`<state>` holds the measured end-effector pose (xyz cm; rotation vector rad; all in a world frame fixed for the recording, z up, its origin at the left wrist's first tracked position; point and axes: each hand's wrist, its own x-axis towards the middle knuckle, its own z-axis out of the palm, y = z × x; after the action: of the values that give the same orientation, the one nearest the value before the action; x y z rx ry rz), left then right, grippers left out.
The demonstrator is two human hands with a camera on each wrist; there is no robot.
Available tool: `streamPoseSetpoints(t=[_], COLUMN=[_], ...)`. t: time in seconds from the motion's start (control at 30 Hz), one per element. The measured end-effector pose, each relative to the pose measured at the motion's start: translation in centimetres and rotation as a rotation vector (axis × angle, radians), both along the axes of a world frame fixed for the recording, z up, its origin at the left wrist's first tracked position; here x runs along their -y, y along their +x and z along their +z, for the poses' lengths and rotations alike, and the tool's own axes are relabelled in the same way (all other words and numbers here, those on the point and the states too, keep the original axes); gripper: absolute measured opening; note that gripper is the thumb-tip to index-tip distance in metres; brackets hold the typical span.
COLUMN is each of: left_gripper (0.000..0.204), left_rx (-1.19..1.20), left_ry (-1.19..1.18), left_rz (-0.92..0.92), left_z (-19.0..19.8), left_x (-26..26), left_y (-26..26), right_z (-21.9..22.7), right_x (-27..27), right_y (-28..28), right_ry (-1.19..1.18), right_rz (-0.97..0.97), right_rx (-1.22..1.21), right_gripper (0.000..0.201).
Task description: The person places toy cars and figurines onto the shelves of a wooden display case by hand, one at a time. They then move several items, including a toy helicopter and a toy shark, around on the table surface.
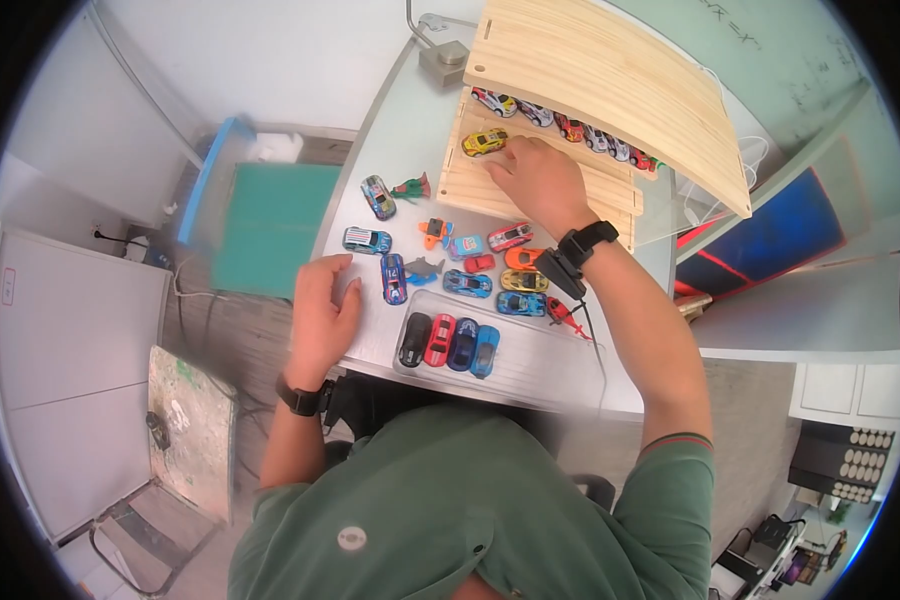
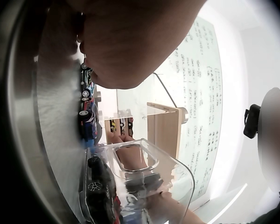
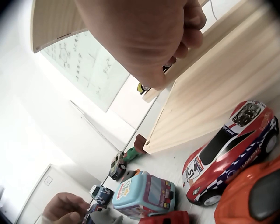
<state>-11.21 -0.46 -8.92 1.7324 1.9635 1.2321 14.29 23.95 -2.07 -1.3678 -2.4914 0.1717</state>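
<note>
My right hand (image 1: 540,182) is over the lower wooden shelf (image 1: 460,180), with its fingers curled at the end of a yellow toy car (image 1: 484,142). In the right wrist view, the hand hides most of that car. Behind it, a row of toy cars (image 1: 568,127) sits under the upper wooden board (image 1: 590,60). My left hand (image 1: 322,312) rests at the table's left edge with fingers loosely bent, holding nothing. Beside it stand a dark blue toy car (image 1: 394,279) and a light blue one with a striped roof (image 1: 367,240).
Several toy cars, including a red-and-white racer (image 3: 228,154), stand on the table's middle, with a grey toy shark (image 1: 425,268) and a red toy helicopter (image 1: 567,316). A clear plastic tray (image 1: 550,365) at the front edge holds several cars. A metal lamp base (image 1: 445,62) stands behind.
</note>
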Motion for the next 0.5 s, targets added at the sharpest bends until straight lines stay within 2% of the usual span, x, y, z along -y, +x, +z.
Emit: streamPoseSetpoints(t=[0.5], left_gripper=[0.034], left_rx=[-0.004], left_ry=[-0.003], left_rz=[0.002], left_z=[-0.24], left_x=[-0.05], left_y=[-0.03], right_z=[-0.17], right_x=[-0.25], right_y=[1.01], right_ry=[-0.022], right_rz=[0.025], right_rx=[0.027], right_gripper=[0.037])
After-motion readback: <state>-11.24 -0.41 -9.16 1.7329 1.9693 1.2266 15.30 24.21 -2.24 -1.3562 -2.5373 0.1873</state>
